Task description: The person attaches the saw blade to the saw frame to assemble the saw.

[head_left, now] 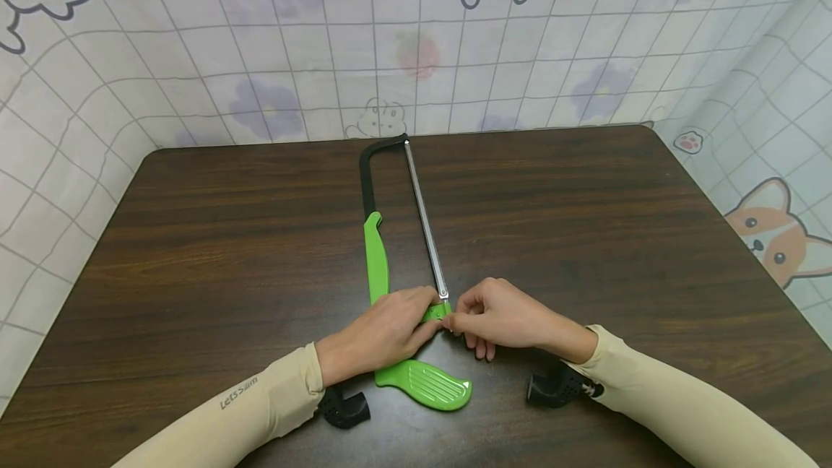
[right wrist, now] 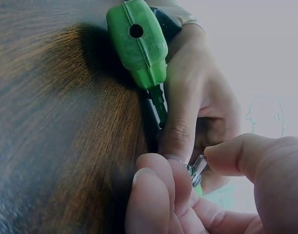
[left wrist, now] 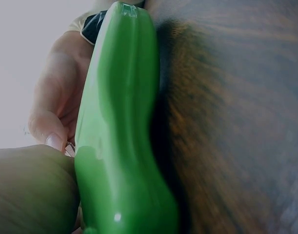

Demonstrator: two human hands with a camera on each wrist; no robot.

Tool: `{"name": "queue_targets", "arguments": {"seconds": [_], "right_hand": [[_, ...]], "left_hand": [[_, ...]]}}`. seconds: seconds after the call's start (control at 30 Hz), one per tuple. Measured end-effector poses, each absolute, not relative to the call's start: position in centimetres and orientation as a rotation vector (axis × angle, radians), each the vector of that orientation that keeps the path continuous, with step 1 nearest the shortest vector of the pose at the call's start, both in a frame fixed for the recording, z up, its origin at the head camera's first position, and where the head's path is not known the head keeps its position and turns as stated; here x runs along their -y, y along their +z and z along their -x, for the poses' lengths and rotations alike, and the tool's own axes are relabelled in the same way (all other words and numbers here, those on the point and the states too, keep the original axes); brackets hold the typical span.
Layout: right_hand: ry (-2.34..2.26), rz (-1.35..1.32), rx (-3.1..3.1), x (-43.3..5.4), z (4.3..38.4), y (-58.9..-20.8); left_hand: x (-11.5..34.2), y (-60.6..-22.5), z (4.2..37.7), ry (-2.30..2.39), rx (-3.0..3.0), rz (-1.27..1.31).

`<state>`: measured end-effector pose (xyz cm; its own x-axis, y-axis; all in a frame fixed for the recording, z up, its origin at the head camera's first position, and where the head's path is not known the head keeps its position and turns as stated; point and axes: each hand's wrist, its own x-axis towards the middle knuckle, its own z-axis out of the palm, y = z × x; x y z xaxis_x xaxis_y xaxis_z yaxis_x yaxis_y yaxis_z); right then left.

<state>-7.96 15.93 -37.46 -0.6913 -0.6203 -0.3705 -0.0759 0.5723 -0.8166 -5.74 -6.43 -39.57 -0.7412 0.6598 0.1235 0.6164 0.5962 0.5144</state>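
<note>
A hacksaw (head_left: 377,258) lies on the table with its black frame (head_left: 366,179) pointing away and its silver blade side (head_left: 425,222) to the right. My left hand (head_left: 383,331) reaches over the green handle and grips the saw at the green piece near the blade's close end. Beside it, my right hand (head_left: 503,313) pinches a small metal wing nut (right wrist: 200,167) between thumb and index finger. The handle's grooved grip (head_left: 432,385) sticks out below the left hand. In the left wrist view the green handle (left wrist: 124,97) fills the middle and partly hides the right hand.
The brown wood-grain table (head_left: 585,222) spreads around the saw. A patterned cloth (head_left: 325,42) hangs along its back and sides. Black wrist cameras sit under both sleeves, the left one (head_left: 344,410) close to the handle.
</note>
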Motion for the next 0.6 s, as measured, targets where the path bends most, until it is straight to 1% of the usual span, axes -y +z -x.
{"name": "queue_targets", "arguments": {"seconds": [0.6], "right_hand": [[-1.095,0.546,-2.121,-16.11,7.90,-37.57]], "left_hand": [[6.35,-39.70,5.71,0.879,-2.719,-1.083]]}}
